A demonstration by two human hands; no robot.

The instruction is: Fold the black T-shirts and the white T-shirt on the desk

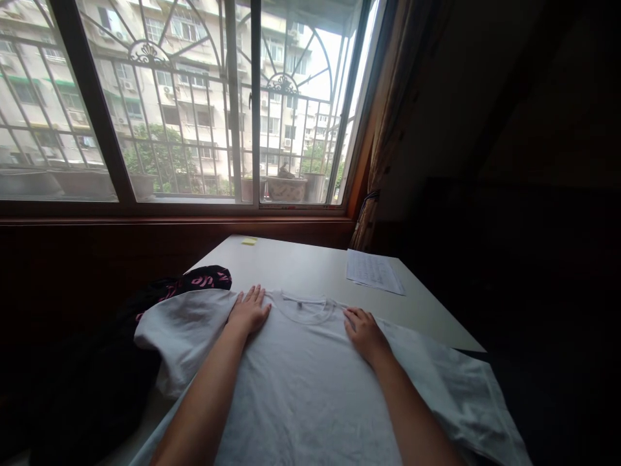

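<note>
A white T-shirt (pixel 305 375) lies spread on the white table, its round neckline toward the window. Its left sleeve area overlaps dark cloth, and the right sleeve reaches past the table's right edge. My left hand (pixel 248 310) rests flat on the shoulder left of the collar, fingers stretched and slightly apart. On the shoulder right of the collar lies my right hand (pixel 365 331), palm down with its fingers extended and a little bent. Neither hand grasps anything. The lower part of the shirt runs out of view between my forearms.
Black clothing with pink lettering (pixel 206 279) is heaped at the table's left side. Printed papers (pixel 373 272) lie at the back right of the white table (pixel 291 265). A yellow sticky note (pixel 249 241) is near the far edge. Beyond stand a barred window and a tied curtain (pixel 367 213).
</note>
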